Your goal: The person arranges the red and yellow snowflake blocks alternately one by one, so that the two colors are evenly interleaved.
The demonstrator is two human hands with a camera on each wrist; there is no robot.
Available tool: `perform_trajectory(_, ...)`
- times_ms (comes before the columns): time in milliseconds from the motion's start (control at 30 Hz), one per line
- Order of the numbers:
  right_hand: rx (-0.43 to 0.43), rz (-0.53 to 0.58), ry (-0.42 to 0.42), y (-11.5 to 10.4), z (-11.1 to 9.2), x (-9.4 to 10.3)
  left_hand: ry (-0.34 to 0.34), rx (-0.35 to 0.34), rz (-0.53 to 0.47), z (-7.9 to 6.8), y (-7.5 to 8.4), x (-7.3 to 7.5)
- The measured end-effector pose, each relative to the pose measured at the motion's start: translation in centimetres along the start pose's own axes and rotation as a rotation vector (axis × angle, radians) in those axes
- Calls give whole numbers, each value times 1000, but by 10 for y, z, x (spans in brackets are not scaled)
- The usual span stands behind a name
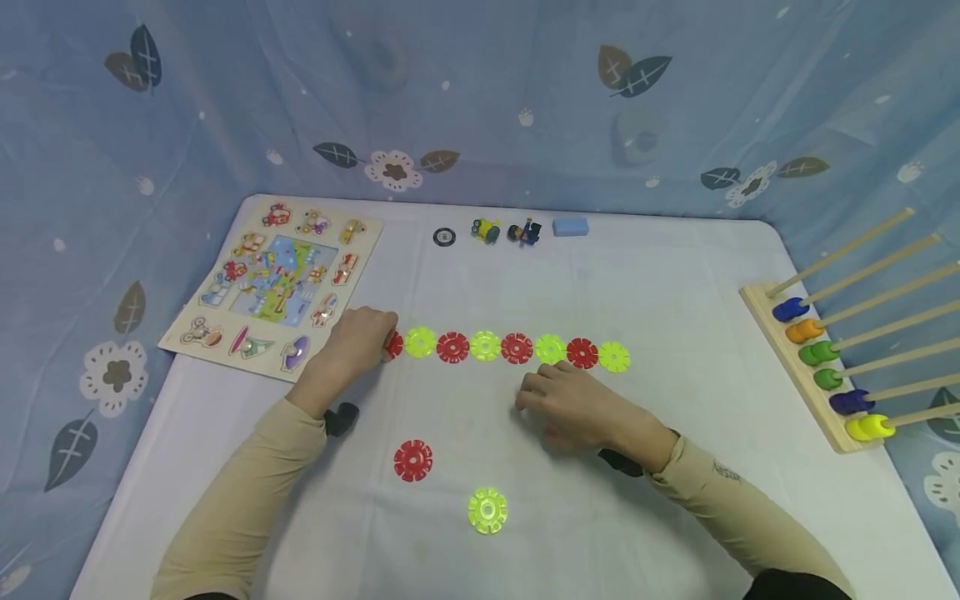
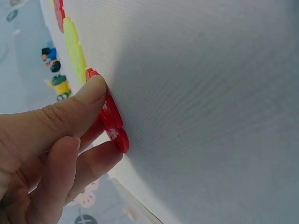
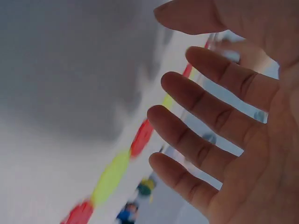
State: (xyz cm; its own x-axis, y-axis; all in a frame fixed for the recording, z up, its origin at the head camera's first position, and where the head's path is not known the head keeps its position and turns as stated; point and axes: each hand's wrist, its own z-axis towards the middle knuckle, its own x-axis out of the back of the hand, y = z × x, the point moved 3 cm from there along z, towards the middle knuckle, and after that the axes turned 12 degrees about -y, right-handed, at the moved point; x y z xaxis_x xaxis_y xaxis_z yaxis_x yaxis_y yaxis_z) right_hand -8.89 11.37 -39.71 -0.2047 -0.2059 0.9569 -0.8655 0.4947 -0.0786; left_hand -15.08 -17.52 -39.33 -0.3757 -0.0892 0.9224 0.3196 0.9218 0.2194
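A row of flat, notched plastic discs, red and yellow-green by turns, lies across the white table. At its left end my left hand [image 1: 354, 340] pinches a red disc [image 2: 112, 122] between thumb and fingers; that disc lies beside a yellow-green disc [image 1: 420, 342]. Just below the row's right part is my right hand [image 1: 572, 406], holding nothing, its fingers apart and loosely bent in the right wrist view. A red disc [image 1: 582, 353] and a yellow-green disc [image 1: 614, 357] end the row on the right. Nearer the front lie a loose red disc [image 1: 413, 461] and a yellow-green disc [image 1: 487, 510].
A wooden picture puzzle board [image 1: 258, 343] lies at the back left. Along the back are a small black wheel [image 1: 444, 237], a yellow-green toy [image 1: 486, 231], a toy figure [image 1: 525, 232] and a blue block [image 1: 571, 227]. On the right stands a wooden peg rack [image 1: 813, 379] with coloured beads.
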Motion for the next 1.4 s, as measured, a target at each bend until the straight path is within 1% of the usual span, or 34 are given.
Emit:
perform_trajectory(233, 111, -78, -72, -37, 29, 0, -19, 6, -10, 1, 0, 0)
perform_trajectory(400, 180, -147, -100, -60, 49, 2, -22, 7, -11, 1, 0, 1)
perform_trajectory(533, 235, -193, -94, -75, 64, 3, -22, 8, -4, 0, 1, 0)
perform_trajectory(700, 279, -243, -72, -90, 83, 4, -6, 2, 11, 1, 2, 1)
perform_trajectory(767, 291, -267, -76, -95, 91, 4, 0, -3, 20, 1, 1, 1)
perform_trajectory(867, 308, -285, -105, -101, 100, 6, 6, -6, 26, 1, 1, 1)
perform_trajectory(1000, 335, -272, -139, -107, 107, 9, 7, -2, 24, 1, 0, 0)
perform_trajectory(1100, 343, -259, -145, -111, 109, 11, 7, -6, 26, 2, 0, 0)
perform_trajectory(1400, 269, -256, -208, -115, 112, 14, 6, -5, 21, 2, 0, 0)
